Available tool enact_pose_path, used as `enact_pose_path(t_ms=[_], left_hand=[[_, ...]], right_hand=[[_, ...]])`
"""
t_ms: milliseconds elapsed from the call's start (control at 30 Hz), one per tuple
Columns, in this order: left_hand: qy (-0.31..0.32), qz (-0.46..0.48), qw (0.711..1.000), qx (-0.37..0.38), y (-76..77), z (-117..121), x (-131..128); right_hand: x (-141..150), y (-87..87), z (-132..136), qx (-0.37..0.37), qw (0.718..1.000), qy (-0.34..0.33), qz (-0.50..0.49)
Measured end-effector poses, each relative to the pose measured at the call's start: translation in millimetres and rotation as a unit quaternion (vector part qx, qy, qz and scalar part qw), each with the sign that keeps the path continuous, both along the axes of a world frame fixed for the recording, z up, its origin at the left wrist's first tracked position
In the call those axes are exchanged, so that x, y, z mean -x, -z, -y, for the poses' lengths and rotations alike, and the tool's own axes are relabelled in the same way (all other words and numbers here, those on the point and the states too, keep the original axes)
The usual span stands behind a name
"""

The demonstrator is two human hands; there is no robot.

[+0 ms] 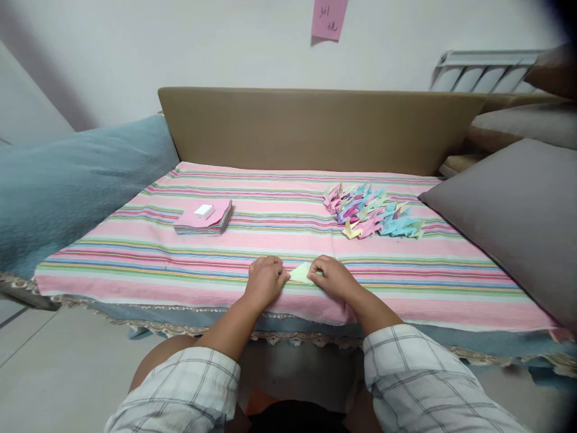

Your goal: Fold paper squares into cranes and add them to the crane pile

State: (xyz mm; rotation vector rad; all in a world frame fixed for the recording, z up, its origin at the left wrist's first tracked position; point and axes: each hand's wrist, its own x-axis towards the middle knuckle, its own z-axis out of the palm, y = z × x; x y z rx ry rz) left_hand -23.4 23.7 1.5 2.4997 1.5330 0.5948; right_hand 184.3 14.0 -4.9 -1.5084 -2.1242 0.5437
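A small piece of folded pale green paper (pixel 300 273) lies between my two hands, low over the striped cloth. My left hand (pixel 267 278) pinches its narrow left tip between thumb and forefinger. On the right end, my right hand (pixel 332 275) is closed with thumb and fingers on the paper's edge. Fingers cover both ends of it, so the exact fold cannot be made out. Beyond my right hand sits a cluster of folded paper cranes (pixel 369 210) in pink, blue, purple, green and yellow. Left of my hands is a stack of square paper (pixel 216 218) with a pink top sheet.
A small white block (pixel 204 211) rests on the paper stack. The striped cloth (pixel 279 234) covers the sofa seat, with a brown backrest (pixel 315 129) behind. A grey cushion (pixel 509 222) stands at right, a blue-covered armrest (pixel 85 186) at left. A pink note (pixel 329 19) hangs on the wall.
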Motion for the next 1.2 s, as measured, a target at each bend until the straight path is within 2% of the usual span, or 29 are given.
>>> enact_pose_path(t_ms=[367,767,900,1033,1100,1200], left_hand=[[0.000,-0.026,1.000,-0.008,0.2,-1.6,-2.8],[0.021,0.037,0.998,0.040,-4.8,-6.5,12.3],[0.031,0.047,0.998,-0.038,-4.2,4.8,11.7],[0.158,-0.016,0.978,-0.135,2.5,26.3,1.1],[0.169,-0.069,0.971,-0.152,6.3,34.4,-3.0],[0.149,-0.114,0.971,-0.149,10.3,39.5,-4.9]], right_hand=[[-0.7,5.2,-0.2,-0.011,1.000,0.007,0.003],[-1.1,7.9,-0.1,-0.006,1.000,-0.004,-0.003],[-1.3,7.9,-0.5,-0.003,1.000,-0.003,0.004],[-1.4,9.9,-1.2,-0.006,1.000,-0.001,0.009],[-1.4,11.0,-1.7,-0.009,1.000,-0.001,0.010],[-1.2,11.4,-2.0,-0.009,1.000,0.001,0.012]])
